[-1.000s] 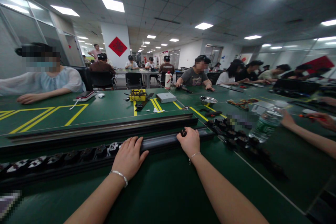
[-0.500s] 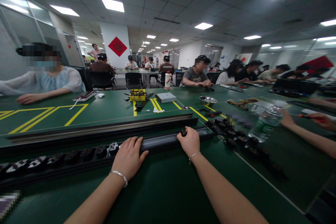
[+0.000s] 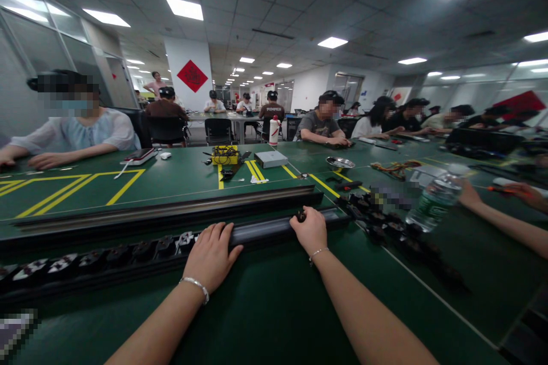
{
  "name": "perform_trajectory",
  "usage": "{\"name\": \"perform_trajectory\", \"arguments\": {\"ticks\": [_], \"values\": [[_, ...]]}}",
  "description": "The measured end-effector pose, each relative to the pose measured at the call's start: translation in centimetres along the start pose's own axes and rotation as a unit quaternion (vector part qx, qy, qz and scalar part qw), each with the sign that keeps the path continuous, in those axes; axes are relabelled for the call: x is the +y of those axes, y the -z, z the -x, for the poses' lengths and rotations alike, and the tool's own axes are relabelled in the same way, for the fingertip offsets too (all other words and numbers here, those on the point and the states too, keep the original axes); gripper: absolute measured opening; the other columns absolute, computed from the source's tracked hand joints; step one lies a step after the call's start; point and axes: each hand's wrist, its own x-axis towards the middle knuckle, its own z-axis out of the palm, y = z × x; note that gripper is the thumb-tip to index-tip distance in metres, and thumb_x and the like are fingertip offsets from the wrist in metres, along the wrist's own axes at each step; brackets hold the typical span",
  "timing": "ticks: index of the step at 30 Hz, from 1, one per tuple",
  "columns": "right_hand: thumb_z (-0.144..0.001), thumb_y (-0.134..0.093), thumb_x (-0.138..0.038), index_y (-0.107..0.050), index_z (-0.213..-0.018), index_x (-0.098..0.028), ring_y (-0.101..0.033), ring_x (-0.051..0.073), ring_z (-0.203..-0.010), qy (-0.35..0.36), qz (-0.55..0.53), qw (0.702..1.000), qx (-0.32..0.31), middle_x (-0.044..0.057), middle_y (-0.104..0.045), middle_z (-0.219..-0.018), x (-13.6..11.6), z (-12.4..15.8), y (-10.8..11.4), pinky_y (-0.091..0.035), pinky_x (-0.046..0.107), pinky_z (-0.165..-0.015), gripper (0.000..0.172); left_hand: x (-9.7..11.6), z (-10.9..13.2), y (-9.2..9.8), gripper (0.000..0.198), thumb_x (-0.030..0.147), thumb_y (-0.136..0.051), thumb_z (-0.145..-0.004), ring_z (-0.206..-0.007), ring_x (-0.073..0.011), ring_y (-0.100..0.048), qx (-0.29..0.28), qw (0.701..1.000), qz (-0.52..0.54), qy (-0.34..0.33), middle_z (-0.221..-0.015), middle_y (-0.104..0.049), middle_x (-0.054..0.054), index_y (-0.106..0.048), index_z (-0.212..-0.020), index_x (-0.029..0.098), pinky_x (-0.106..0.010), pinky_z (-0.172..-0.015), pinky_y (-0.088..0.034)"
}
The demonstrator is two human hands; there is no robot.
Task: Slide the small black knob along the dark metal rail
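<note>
A long black rail [image 3: 261, 232] lies across the green table [image 3: 274, 308] in front of me, with several black socket modules [image 3: 128, 251] set in its left part. My left hand [image 3: 210, 255] rests on top of the rail, fingers stretched flat over it. My right hand [image 3: 311, 231] is curled closed at the rail's right part, pinching a small black piece [image 3: 301, 217] against it. Both wrists wear thin bracelets. Behind this rail lies a second long black rail [image 3: 171, 211], parallel to it.
A row of black modules [image 3: 385, 225] and a plastic water bottle [image 3: 434, 198] lie right of my hands, next to a co-worker's forearm [image 3: 500, 222]. Further back are a yellow box [image 3: 225, 155], a grey box [image 3: 270, 158] and a metal bowl [image 3: 339, 163]. Other people sit around the tables.
My hands have stayed in place on the rail. The person at far left has brought a second hand onto the table.
</note>
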Motion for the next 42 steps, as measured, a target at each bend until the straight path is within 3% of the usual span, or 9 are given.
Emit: {"name": "perform_trajectory", "arguments": {"ticks": [6,11,16,22,30,36,42], "values": [[-0.07,-0.052,-0.032,-0.059,-0.095,-0.012,-0.055,0.024,-0.093,-0.01,0.003,0.999,-0.038,0.011,-0.063,-0.092,0.0,-0.2,0.7,-0.035,0.034,-0.088,0.033,0.0,0.0,0.0,0.054,0.049,-0.035,-0.082,-0.113,-0.0253,-0.045,-0.003,1.0,0.0,0.001,-0.12,-0.053,-0.013,-0.046,-0.121,0.014,-0.04,-0.098,-0.032],[-0.07,-0.053,-0.035,-0.06,-0.084,-0.017,-0.054,0.024,-0.097,0.0,0.012,0.998,-0.062,0.008,-0.063,-0.096,0.2,-0.4,1.5,-0.026,0.041,-0.096,0.024,0.0,-0.1,-0.1,0.054,0.049,-0.036,-0.081,-0.113,-0.0256,-0.044,-0.002,1.0,0.003,0.002,-0.121,-0.052,-0.013,-0.046,-0.121,0.014,-0.04,-0.098,-0.032],[-0.07,-0.055,-0.036,-0.059,-0.079,-0.018,-0.054,0.022,-0.096,0.03,-0.007,0.995,-0.09,0.007,-0.063,-0.099,0.8,-0.6,1.9,-0.036,0.033,-0.086,0.02,0.0,-0.1,0.0,0.054,0.049,-0.037,-0.081,-0.113,-0.0253,-0.045,-0.001,1.0,0.005,0.003,-0.121,-0.053,-0.013,-0.046,-0.121,0.014,-0.04,-0.098,-0.032],[-0.07,-0.054,-0.034,-0.057,-0.079,-0.018,-0.054,0.023,-0.098,0.023,-0.004,0.999,-0.043,0.008,-0.063,-0.1,1.0,-0.2,1.5,-0.036,0.034,-0.088,0.019,0.0,-0.1,0.0,0.054,0.049,-0.037,-0.081,-0.112,-0.0249,-0.046,0.004,1.0,0.009,0.001,-0.119,-0.054,-0.013,-0.047,-0.12,0.014,-0.04,-0.098,-0.032],[-0.07,-0.054,-0.033,-0.057,-0.075,-0.018,-0.055,0.022,-0.095,0.028,-0.014,0.999,-0.042,0.008,-0.063,-0.097,1.1,-0.3,1.2,-0.038,0.034,-0.087,0.016,-0.1,-0.1,-0.1,0.055,0.05,-0.036,-0.081,-0.112,-0.0251,-0.046,0.004,1.0,-0.008,-0.003,-0.12,-0.053,-0.013,-0.046,-0.121,0.013,-0.04,-0.098,-0.032],[-0.07,-0.054,-0.031,-0.06,-0.082,-0.015,-0.048,0.025,-0.109,0.036,-0.011,0.999,-0.03,0.011,-0.063,-0.101,1.2,-0.2,1.0,-0.034,0.037,-0.093,0.02,-0.1,0.0,0.0,0.054,0.05,-0.035,-0.081,-0.112,-0.0245,-0.045,0.001,1.0,-0.008,-0.004,-0.12,-0.053,-0.013,-0.046,-0.12,0.014,-0.04,-0.098,-0.032],[-0.07,-0.054,-0.03,-0.06,-0.081,-0.015,-0.048,0.025,-0.109,0.029,-0.012,0.999,-0.034,0.012,-0.063,-0.101,1.1,-0.1,0.9,-0.032,0.038,-0.095,0.019,0.0,-0.1,0.1,0.054,0.049,-0.036,-0.081,-0.113,-0.025,-0.045,-0.008,1.0,-0.001,0.004,-0.12,-0.053,-0.013,-0.046,-0.121,0.014,-0.04,-0.099,-0.031]]}}
